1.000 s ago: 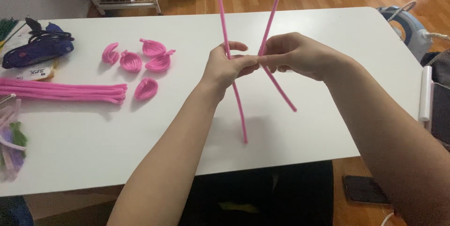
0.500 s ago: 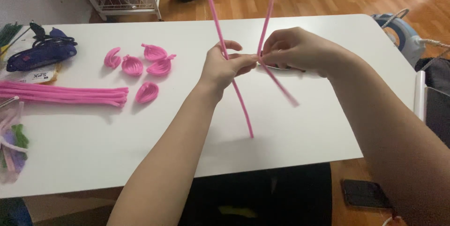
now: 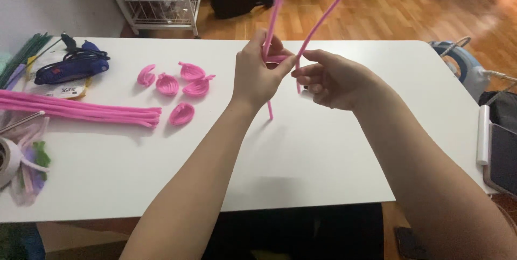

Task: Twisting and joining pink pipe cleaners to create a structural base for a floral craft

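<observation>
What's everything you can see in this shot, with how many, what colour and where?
pipe cleaners: two, pink, held upright above table centre
petal shapes: five, pink, left of the hands
pipe cleaner bundle: one, pink, left side
glue gun: one, blue, far left corner
tape roll: one, white, left edge
green stems: several, far left corner
table: one, white
wire rack: one, white, on the wooden floor behind
phone: one, dark, right edge
left hand: pinching the pipe cleaners
right hand: fingers pinching them too
</observation>
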